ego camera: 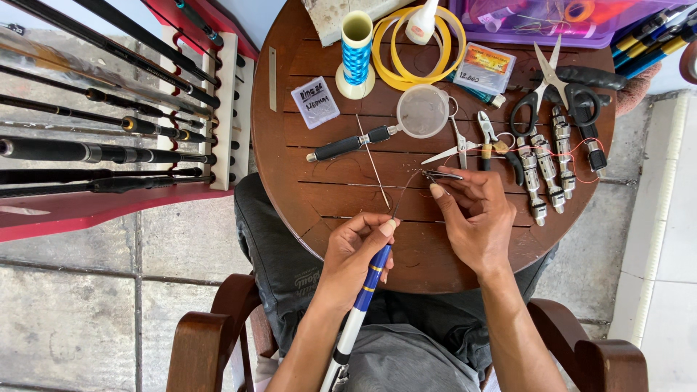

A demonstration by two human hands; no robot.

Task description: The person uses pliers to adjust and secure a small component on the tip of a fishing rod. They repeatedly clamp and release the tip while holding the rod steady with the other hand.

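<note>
My left hand (pixel 357 254) grips the thin end of a blue and white fishing rod (pixel 363 305) over the near edge of the round wooden table (pixel 305 189). The rod's thin dark tip (pixel 404 194) curves up toward my right hand (pixel 473 218). That hand pinches a small metal rod guide (pixel 440 175) at the tip, between thumb and forefinger.
On the table lie a magnifying glass (pixel 406 120), a spool of blue thread (pixel 356 54), yellow rings (pixel 421 47), scissors (pixel 555 91), pliers (pixel 486 138), several reel seats (pixel 544 167), small packets (pixel 314 101). A rack of rods (pixel 109 131) stands left. Chair arms (pixel 210 341) flank me.
</note>
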